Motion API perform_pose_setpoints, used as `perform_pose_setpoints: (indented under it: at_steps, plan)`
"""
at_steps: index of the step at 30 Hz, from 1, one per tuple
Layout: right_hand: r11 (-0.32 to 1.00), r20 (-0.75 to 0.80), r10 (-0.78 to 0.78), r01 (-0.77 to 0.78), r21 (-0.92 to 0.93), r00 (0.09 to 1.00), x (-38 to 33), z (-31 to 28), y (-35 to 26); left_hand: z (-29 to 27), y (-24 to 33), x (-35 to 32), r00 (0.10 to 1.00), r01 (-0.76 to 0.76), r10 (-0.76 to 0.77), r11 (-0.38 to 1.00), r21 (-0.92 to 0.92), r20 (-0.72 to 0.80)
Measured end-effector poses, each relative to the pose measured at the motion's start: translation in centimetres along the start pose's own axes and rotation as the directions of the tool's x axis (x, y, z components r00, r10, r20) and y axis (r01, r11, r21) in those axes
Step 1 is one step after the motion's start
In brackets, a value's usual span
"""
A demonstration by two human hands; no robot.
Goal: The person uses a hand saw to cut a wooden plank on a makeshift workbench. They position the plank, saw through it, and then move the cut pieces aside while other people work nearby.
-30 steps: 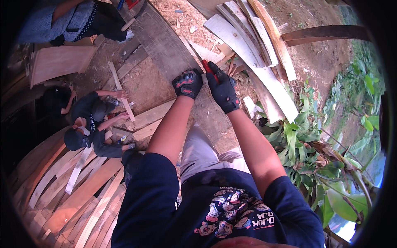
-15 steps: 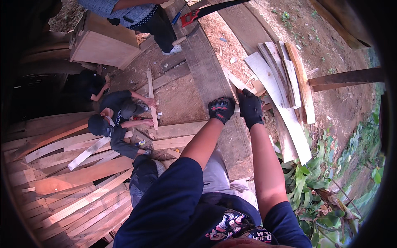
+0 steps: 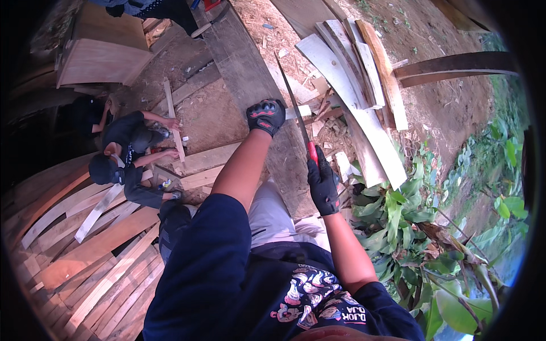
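Observation:
My left hand [image 3: 265, 116], in a black glove, is closed on top of the dark plank bench [image 3: 236, 62], pressing down on a pale strip of wood [image 3: 290, 113] whose end juts past the bench's right edge. Most of the strip is hidden under the glove. In my right hand [image 3: 323, 184], also gloved in black, is a hand saw by its red handle [image 3: 312, 152]. Its thin dark blade points away and slightly left, crossing at the strip's projecting end. From this angle I cannot tell whether the teeth touch the wood.
Pale boards [image 3: 364, 113] are stacked to the right above wood scraps. Green plants [image 3: 398, 221] grow at lower right. On the left, a person [image 3: 125, 136] crouches holding a wooden strip [image 3: 172, 116], beside many planks [image 3: 108, 256]. A sickle-like knife [image 3: 207, 24] lies on the bench's far end.
My right hand has drawn back toward me with the saw, so the blade and red handle now show. My left hand stays on the wood. The whole view has shifted.

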State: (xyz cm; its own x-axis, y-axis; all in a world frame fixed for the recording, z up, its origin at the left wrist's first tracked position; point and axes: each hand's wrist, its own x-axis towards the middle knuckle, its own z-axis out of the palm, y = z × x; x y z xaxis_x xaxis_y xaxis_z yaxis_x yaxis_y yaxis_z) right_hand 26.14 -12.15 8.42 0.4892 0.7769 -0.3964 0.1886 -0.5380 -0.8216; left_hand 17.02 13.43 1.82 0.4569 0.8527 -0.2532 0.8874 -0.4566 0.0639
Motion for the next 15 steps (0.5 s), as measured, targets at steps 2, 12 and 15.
perform_pose_setpoints:
  at_steps: [2,12,15]
  plan:
    - [1.0,0.044,-0.004,0.004,-0.011,0.999,-2.0,-2.5,-1.9,0.0,0.0,-0.1,1.0,0.011,-0.011,1.0,0.002,-0.001]
    - [0.981,-0.053,0.065,-0.054,0.188,0.996,-5.7,-8.8,-8.4,-0.1,0.2,0.0,1.0,0.02,-0.02,1.0,-0.011,-0.023]
    - [0.996,-0.11,-0.037,0.045,0.075,0.993,-4.3,-8.2,-11.2,0.2,-0.1,0.0,0.999,0.026,-0.026,1.0,-0.017,-0.03]
